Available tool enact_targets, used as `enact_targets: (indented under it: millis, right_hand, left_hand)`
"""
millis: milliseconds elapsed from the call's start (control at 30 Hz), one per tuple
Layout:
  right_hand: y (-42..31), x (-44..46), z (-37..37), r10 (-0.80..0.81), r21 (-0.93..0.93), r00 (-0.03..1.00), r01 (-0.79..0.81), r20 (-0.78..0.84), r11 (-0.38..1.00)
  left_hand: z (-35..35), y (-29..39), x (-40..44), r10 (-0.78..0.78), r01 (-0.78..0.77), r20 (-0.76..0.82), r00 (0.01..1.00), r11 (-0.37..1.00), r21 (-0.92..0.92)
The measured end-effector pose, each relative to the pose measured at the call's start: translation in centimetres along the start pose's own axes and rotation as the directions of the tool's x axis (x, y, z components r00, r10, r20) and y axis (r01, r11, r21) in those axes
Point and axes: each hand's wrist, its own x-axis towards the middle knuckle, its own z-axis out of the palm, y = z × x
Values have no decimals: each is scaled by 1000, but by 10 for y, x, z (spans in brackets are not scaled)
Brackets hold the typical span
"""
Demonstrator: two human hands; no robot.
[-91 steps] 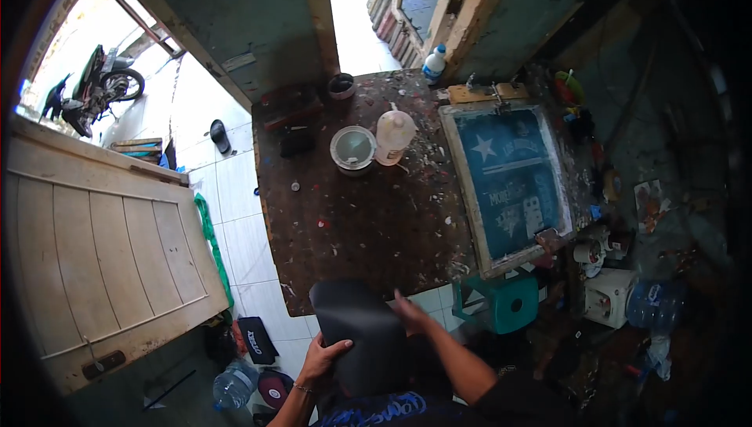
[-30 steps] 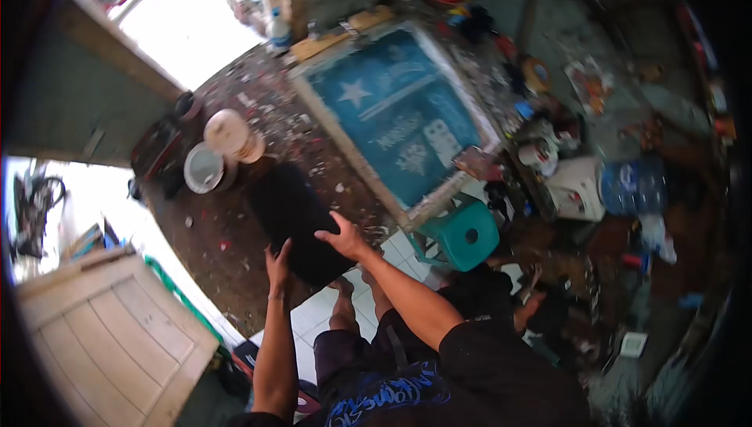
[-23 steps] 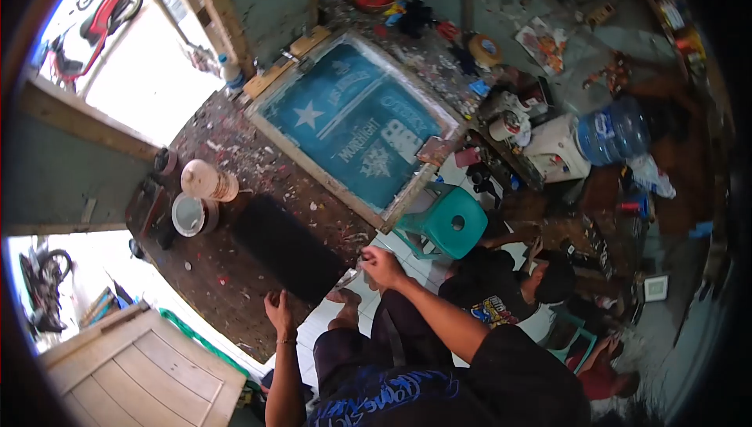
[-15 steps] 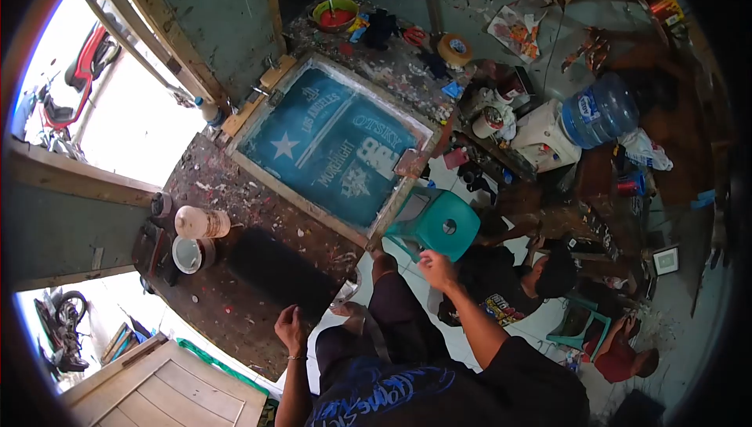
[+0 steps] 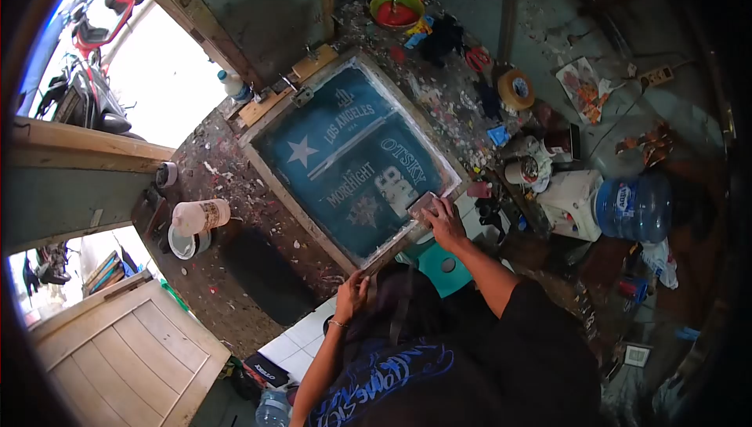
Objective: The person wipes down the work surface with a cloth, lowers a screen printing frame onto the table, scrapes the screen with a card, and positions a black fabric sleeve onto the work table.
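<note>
A screen-printing frame (image 5: 304, 221) with a blue-green mesh (image 5: 333, 168) lies on the stained worktable. The mesh carries a star, lettering such as "LOS ANGELES" and "OTSKY", and other pale motifs. My right hand (image 5: 443, 226) is closed on a small squeegee (image 5: 423, 205) that rests at the mesh's right corner. At the frame's near corner, the fingers of my left hand (image 5: 352, 294) grip the wooden edge; part of that grip is hidden. Two hinge clamps (image 5: 302, 96) hold the frame's far left side. Beneath the right forearm stands a green plastic stool (image 5: 443, 267).
On the table's left are a pinkish bottle (image 5: 205, 215), a white tub (image 5: 185, 244) and a long dark pad (image 5: 266, 274). A bowl of red ink (image 5: 395, 13) and a tape roll (image 5: 515, 90) lie at the back. A water dispenser (image 5: 570, 204) stands right.
Both hands have moved forward to the frame: the right has taken hold of the squeegee, the left has reached the near corner. My view has shifted, and the people at right are out of sight.
</note>
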Motion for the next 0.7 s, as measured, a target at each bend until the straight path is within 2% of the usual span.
enact_targets:
  millis: [33, 67, 133, 233, 300, 333, 367, 400, 467, 500, 533, 567, 600, 633, 667, 700]
  right_hand:
    - [5, 0, 2, -48, 41, 999, 48, -1, 998]
    - [11, 1, 3, -75, 16, 997, 75, 14, 997]
    - [17, 3, 6, -88, 19, 996, 87, 20, 996]
    - [24, 12, 12, -192, -3, 981, 192, 9, 981]
    - [22, 16, -1, -182, -33, 971, 189, 158, 981]
    - [16, 20, -13, -186, -133, 944, 228, 274, 965]
    - [15, 20, -16, -176, -145, 938, 227, 298, 963]
    - [15, 26, -19, -160, -158, 935, 218, 316, 963]
    - [24, 31, -21, -253, -94, 917, 294, 307, 951]
    - [24, 37, -24, -239, -97, 901, 291, 361, 952]
    - [24, 42, -29, -217, -102, 884, 281, 414, 954]
    - [27, 47, -32, -189, -94, 854, 266, 484, 959]
    - [27, 56, -35, -158, -90, 821, 246, 549, 965]
    - [26, 65, -40, -177, -95, 815, 272, 552, 958]
    - [24, 74, -45, -190, -91, 754, 314, 628, 945]
    - [18, 83, -47, -197, -83, 688, 351, 699, 933]
  left_hand:
    - [1, 9, -3, -61, 60, 95, 994, 998, 21]
    - [0, 11, -5, -97, 95, 121, 988, 995, 21]
    - [4, 4, -10, -81, 82, 78, 994, 996, -18]
    - [20, -42, -24, -88, 80, -119, 989, 994, -75]
    - [23, -62, -29, -134, 104, -279, 951, 987, -119]
    - [20, -69, -41, -197, 96, -479, 855, 969, -228]
    - [6, -69, -38, -205, 50, -594, 778, 962, -267]
    - [-11, -65, -35, -227, 28, -658, 718, 954, -299]
    - [-53, -63, -20, -182, 20, -781, 598, 977, -212]
    - [-74, -67, -6, -166, -6, -848, 503, 981, -195]
    - [-98, -71, 9, -146, -27, -902, 405, 985, -172]
    - [-125, -66, 20, -209, -31, -929, 305, 973, -230]
    - [-153, -71, 31, -245, 1, -934, 259, 967, -253]
    - [-179, -79, 44, -194, 19, -963, 186, 981, -194]
    - [-203, -94, 59, -141, 43, -983, 115, 990, -137]
    - [-223, -116, 77, -144, 94, -982, 120, 987, -133]
